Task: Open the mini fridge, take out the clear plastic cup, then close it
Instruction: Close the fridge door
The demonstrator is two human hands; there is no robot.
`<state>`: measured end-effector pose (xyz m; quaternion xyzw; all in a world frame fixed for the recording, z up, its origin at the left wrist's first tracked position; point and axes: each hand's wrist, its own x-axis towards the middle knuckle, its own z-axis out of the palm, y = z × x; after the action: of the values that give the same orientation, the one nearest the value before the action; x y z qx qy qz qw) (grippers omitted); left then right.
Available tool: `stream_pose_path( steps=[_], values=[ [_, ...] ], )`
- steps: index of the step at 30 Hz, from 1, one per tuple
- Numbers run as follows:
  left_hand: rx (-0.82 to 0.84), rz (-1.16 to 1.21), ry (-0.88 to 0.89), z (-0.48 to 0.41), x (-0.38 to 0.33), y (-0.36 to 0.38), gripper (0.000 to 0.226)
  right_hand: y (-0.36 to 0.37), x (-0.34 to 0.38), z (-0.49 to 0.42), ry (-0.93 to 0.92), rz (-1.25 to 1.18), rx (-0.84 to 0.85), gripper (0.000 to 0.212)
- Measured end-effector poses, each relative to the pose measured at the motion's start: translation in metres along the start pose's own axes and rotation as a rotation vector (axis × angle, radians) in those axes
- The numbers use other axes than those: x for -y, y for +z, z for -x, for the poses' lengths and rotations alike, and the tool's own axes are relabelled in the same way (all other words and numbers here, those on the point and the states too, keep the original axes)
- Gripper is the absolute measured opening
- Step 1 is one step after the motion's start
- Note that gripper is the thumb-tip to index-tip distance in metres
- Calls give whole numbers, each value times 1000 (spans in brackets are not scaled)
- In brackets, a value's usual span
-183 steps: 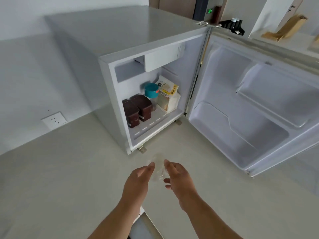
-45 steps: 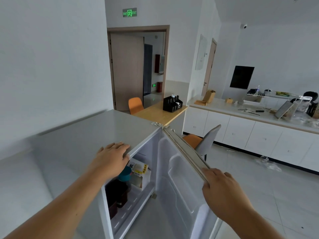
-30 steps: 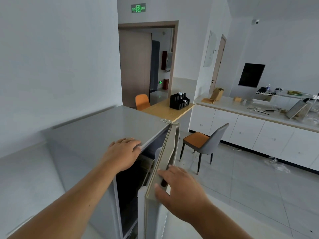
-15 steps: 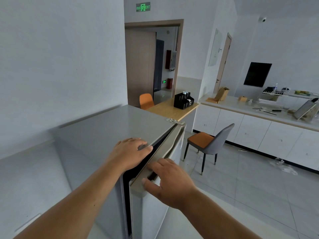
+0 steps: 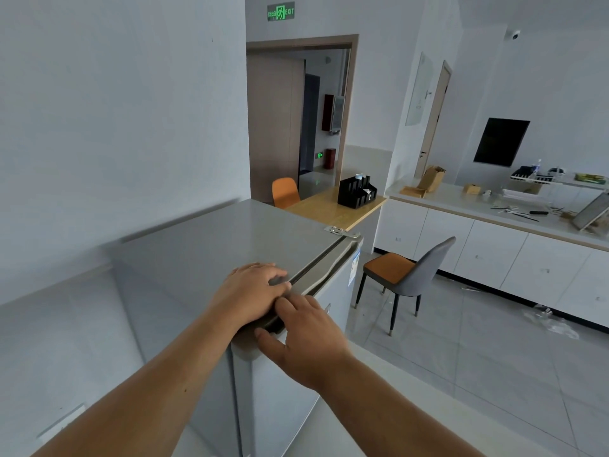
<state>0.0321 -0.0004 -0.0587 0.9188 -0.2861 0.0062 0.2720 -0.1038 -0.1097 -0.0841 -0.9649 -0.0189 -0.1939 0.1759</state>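
Head view: looking down and across a mini fridge that stands against a white wall.
Fridge door: the door sits against the cabinet, with only a thin dark seam showing along its top edge.
Left hand: the left hand lies palm down on the fridge top at the front edge, fingers spread flat and loosely extended, gripping nothing.
Right hand: the right hand rests on the top edge of the door just beside the left hand, fingers stretched forward and slightly curled over the edge, thumb pointing left; it holds no object.
Clear plastic cup: not visible anywhere in this view, so I cannot tell where it is.
Room behind: a grey chair with an orange seat stands on the tiled floor near a long white counter; a wooden table carries a black organiser.
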Motion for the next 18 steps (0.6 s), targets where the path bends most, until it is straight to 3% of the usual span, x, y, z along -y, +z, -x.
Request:
stream_pose_path(
  steps=[18],
  values=[
    [-15,-26,19,4,-3,-1,49,6,-4,3,29,-16,0,51]
  ],
)
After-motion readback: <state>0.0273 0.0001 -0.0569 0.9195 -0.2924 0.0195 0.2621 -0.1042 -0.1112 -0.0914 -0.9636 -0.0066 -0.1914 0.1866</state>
